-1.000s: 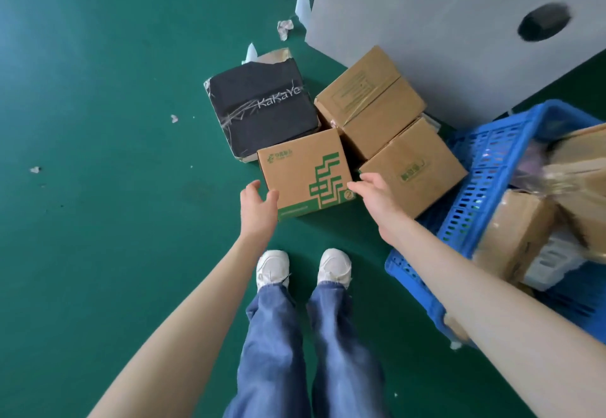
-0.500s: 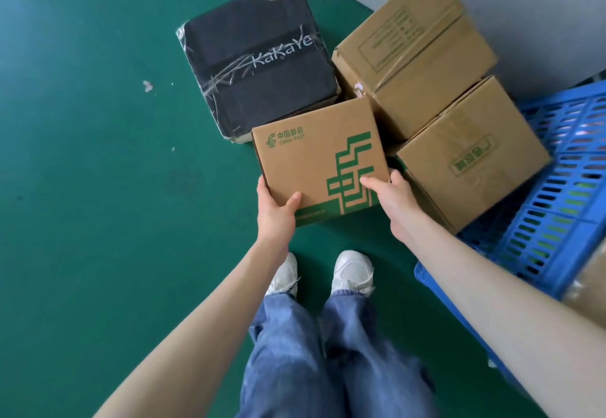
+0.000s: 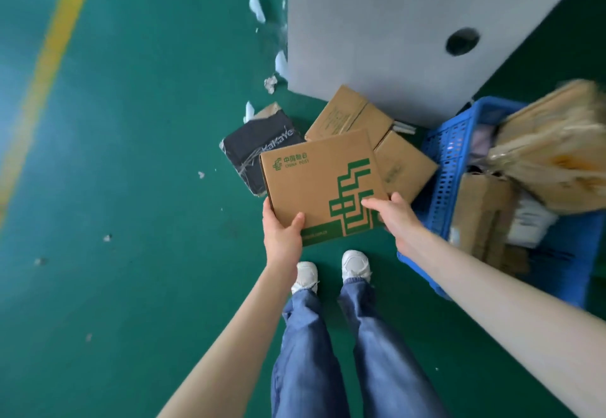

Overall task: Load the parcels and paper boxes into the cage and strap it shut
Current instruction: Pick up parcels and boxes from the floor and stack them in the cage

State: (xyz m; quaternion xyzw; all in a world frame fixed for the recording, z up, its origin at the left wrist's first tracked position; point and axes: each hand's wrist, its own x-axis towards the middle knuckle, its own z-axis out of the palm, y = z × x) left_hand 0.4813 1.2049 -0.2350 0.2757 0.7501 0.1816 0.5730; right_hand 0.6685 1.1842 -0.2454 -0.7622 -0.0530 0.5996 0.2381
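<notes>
A brown China Post box [image 3: 314,181] with green printing is lifted off the green floor, held between both hands. My left hand [image 3: 282,232] grips its near left corner, thumb on top. My right hand [image 3: 392,216] grips the near right edge, thumb lying across the green pattern. Behind it on the floor lie a black wrapped parcel [image 3: 252,148] and two plain brown boxes [image 3: 347,112] [image 3: 405,165]. A blue plastic basket [image 3: 449,168] at right holds several more parcels.
A large grey panel [image 3: 393,24] with a round hole stands behind the boxes. White scraps lie scattered on the floor. A yellow line [image 3: 49,66] runs along the far left. My two feet in white shoes stand just below the held box.
Both hands closed on the China Post box and raised it from the floor, away from the pile. The view pulled back and up, showing the basket and panel again.
</notes>
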